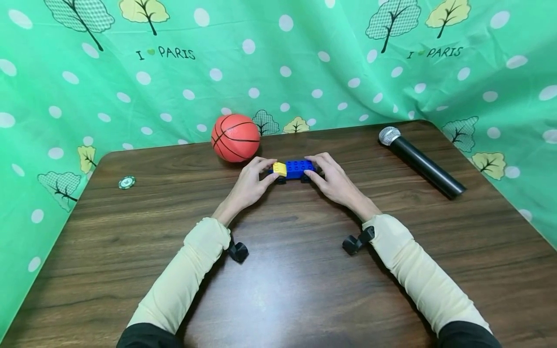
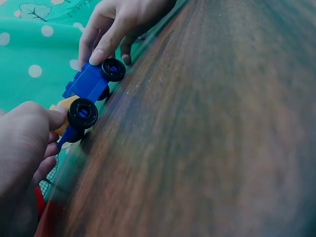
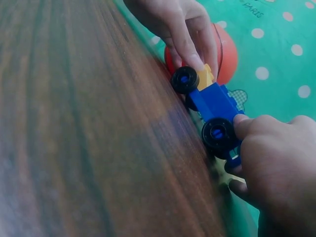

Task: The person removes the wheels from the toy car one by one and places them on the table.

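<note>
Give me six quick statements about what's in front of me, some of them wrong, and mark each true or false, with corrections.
1. The left hand grips the toy car at its yellow end. True.
2. Only one hand holds the toy car. False: the right hand grips its blue end.
3. The microphone lies to the right of both hands. True.
4. The microphone stands upright. False: it lies on its side.
5. The toy car has no wheels. False: black wheels show.
6. The chip lies left of the basketball. True.
</note>
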{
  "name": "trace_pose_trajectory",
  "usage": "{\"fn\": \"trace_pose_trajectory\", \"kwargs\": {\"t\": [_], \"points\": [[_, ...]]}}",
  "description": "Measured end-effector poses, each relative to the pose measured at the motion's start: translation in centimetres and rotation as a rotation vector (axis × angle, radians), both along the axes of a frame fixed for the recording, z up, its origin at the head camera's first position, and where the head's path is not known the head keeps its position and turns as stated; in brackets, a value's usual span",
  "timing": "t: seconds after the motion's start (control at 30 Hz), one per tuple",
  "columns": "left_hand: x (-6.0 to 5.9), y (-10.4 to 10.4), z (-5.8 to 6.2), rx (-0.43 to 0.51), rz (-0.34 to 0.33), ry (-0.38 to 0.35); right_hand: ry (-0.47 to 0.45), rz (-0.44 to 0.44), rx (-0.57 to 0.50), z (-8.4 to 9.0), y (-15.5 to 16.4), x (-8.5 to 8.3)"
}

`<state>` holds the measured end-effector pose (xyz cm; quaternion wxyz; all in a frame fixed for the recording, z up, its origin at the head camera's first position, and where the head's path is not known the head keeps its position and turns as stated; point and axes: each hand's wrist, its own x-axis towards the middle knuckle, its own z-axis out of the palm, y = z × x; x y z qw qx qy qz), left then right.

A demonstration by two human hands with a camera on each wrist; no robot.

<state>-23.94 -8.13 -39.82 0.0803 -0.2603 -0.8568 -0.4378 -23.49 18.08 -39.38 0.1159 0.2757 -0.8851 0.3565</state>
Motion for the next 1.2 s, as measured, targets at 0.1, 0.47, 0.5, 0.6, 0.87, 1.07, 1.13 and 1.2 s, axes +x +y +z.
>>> {"fn": "trace_pose_trajectory", "kwargs": {"t": [0.1,0.47,0.5,0.6,0.87,1.07,1.13,1.2], "points": [[-0.1,0.0,0.0,0.006,-0.005,0.017,0.009,0.002,-0.007,0.0,0.0,0.0],[0.2,-0.4,0.0,0.034,-0.015,0.055,0.071,0.027,-0.064,0.0,-0.1,0.2],[0.2,-0.5,0.1,0.035,-0.013,0.057,0.076,0.029,-0.071,0.0,-0.1,0.3],[0.5,-0.6,0.2,0.036,-0.012,0.069,0.086,0.034,-0.086,0.2,-0.1,0.5],[1.3,-0.9,0.6,0.078,-0.025,0.137,0.125,0.048,-0.133,0.7,-0.2,1.1],[2.0,-0.9,0.8,0.151,-0.048,0.226,0.207,0.077,-0.182,0.9,-0.2,1.5],[2.1,-0.8,0.8,0.189,-0.062,0.248,0.229,0.089,-0.204,1.0,-0.2,1.7],[2.3,-0.9,1.0,0.220,-0.073,0.263,0.245,0.102,-0.224,1.2,-0.2,1.9]]}}
